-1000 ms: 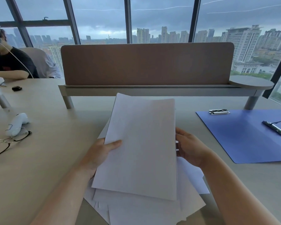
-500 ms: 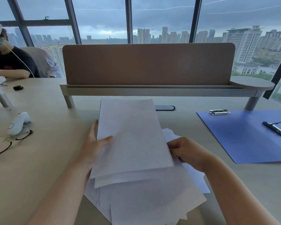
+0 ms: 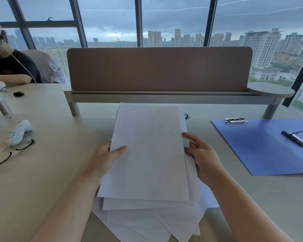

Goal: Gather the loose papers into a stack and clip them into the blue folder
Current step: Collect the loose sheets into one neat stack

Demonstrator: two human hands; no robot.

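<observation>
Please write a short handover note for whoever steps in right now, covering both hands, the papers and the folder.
Left hand: grips the left edge of the top sheets, thumb on top.
Right hand: fingers curled on the right edge of the same sheets.
Papers: a partly squared stack held over more sheets fanned out crooked on the table underneath.
Blue folder: lies open to the right, with no paper on it; one clip at its top edge, another clip further right.
Done: a few sheets gathered.
Left: collect the fanned sheets, square the stack, move it to the folder and clip it in.
</observation>
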